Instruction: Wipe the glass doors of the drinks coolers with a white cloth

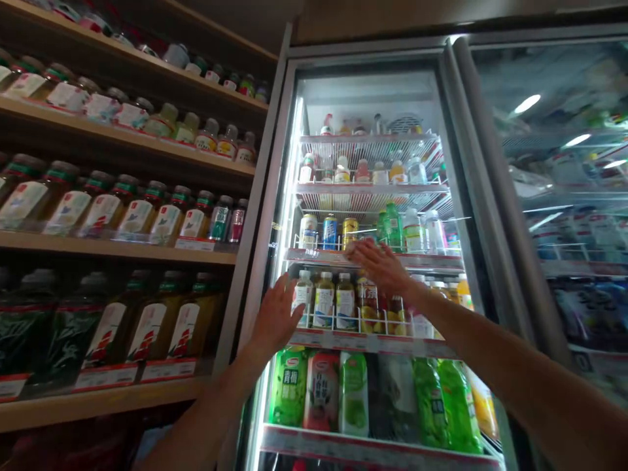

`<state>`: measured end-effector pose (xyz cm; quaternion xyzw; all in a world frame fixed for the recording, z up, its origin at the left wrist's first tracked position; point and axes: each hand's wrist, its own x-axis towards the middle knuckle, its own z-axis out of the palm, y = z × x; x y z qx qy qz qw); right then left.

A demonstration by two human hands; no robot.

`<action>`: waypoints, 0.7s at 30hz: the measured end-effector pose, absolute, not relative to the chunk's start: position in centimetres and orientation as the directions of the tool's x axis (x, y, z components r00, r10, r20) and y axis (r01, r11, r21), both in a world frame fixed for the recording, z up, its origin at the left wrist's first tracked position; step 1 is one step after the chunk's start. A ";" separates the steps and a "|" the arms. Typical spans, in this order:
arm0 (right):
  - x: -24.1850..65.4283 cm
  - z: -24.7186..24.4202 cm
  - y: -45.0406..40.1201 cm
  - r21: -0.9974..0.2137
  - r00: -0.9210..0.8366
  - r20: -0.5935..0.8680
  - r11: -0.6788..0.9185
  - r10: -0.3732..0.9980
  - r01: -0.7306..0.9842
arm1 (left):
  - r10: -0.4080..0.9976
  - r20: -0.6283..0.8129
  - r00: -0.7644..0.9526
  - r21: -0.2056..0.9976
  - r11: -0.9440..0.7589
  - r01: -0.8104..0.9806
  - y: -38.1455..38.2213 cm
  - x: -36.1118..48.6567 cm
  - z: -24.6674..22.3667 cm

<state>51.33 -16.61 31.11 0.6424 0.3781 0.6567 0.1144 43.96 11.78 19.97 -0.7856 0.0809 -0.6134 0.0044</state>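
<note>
In front of a lit drinks fridge both my arms reach up. My left hand is raised at the fridge's left side, fingers apart and nothing in it, beside a row of small bottles. Higher and further right, my right hand is stretched out flat with nothing in it, in front of the shelf edge below the cans and green bottles. Whether either hand touches the fridge, I cannot tell.
Wooden shelves with rows of bottles stand on the left. Large green bottles fill the fridge's lower shelf. A second glass-fronted fridge with reflections stands on the right, past a metal frame.
</note>
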 end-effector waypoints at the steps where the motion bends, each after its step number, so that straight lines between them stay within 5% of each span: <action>1: 51.5 31.1 -17.9 0.555 -0.155 0.830 -0.765 0.536 0.326 | -0.157 0.960 0.233 -0.128 -0.983 -0.134 10.8 44.2 20.1; 4: 51.8 30.5 -21.0 0.385 -0.155 0.922 -0.871 0.354 0.305 | -0.206 0.950 0.236 -0.169 -0.971 -0.166 7.8 45.0 20.6; 9: 51.0 29.1 -25.4 0.616 -0.055 0.777 -0.740 0.627 0.269 | -0.251 0.937 0.241 -0.211 -0.961 -0.181 2.3 46.2 21.4; 15: 51.3 28.9 -32.7 0.154 -0.052 0.988 -0.966 0.147 0.207 | -0.250 0.943 0.221 -0.219 -0.964 -0.153 -2.7 47.9 20.6; 21: 51.9 18.3 -35.3 0.290 -0.041 0.957 -0.938 0.287 0.192 | -0.247 0.949 0.195 -0.224 -0.966 -0.131 -3.6 49.2 19.5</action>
